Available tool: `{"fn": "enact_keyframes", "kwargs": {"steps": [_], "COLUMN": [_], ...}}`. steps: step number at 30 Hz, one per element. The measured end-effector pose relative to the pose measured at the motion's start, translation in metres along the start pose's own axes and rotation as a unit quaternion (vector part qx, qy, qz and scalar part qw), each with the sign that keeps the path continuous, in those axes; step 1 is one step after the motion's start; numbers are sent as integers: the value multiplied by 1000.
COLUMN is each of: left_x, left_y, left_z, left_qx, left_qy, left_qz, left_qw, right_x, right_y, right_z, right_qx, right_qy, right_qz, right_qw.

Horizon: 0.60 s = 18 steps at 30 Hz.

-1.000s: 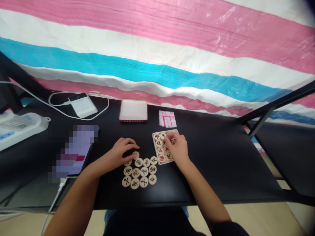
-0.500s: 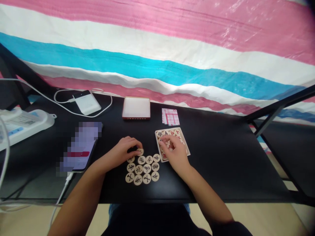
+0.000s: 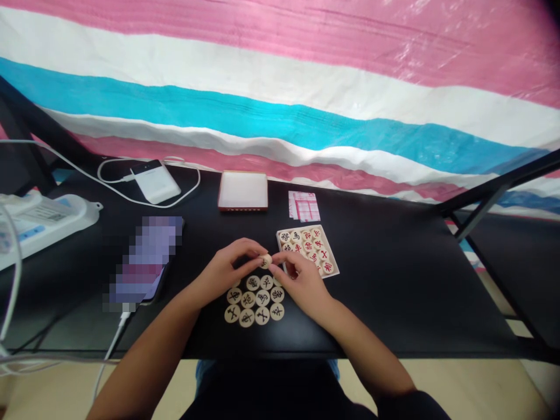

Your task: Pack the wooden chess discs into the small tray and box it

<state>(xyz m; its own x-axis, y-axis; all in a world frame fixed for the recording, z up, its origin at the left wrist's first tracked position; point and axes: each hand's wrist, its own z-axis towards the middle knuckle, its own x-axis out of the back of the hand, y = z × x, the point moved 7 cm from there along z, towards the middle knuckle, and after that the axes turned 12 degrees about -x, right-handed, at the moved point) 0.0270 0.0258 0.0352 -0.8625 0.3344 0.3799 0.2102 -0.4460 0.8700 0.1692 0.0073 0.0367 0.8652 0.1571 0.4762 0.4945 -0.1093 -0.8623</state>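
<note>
- Both hands, left [image 3: 225, 272] and right [image 3: 301, 283], pinch one round piece [image 3: 265, 261] between their fingertips, just above the loose pieces [image 3: 258, 298].
- Striped sheet [image 3: 306, 87] closes off the far edge.
- Black table [image 3: 394, 286]: wide bare stretch on the right, near edge under the forearms.
- Phone [image 3: 144, 262] lies to the left.
- Tray [image 3: 333, 259] of pieces sits just right of the hands.

Chess piece [image 3: 265, 261]: round pale wooden disc, tilted, raised just above the black-marked pieces [image 3: 257, 298], left of the tray [image 3: 301, 227].
</note>
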Motion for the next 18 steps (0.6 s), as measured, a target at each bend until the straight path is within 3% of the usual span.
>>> {"fn": "enact_keyframes", "kwargs": {"steps": [6, 11, 18], "left_x": [-8, -12, -16], "left_y": [-6, -2, -9], "left_z": [-4, -4, -5], "left_qx": [43, 20, 48], "left_qy": [-22, -63, -21], "left_qz": [-73, -37, -129], "left_qw": [996, 997, 990], "right_x": [3, 2, 1], "right_y": [1, 2, 3], "right_z": [0, 1, 1], "right_qx": [-22, -25, -40], "right_qy": [-1, -8, -26], "right_qz": [31, 66, 100], "right_qw": [999, 997, 994]}}
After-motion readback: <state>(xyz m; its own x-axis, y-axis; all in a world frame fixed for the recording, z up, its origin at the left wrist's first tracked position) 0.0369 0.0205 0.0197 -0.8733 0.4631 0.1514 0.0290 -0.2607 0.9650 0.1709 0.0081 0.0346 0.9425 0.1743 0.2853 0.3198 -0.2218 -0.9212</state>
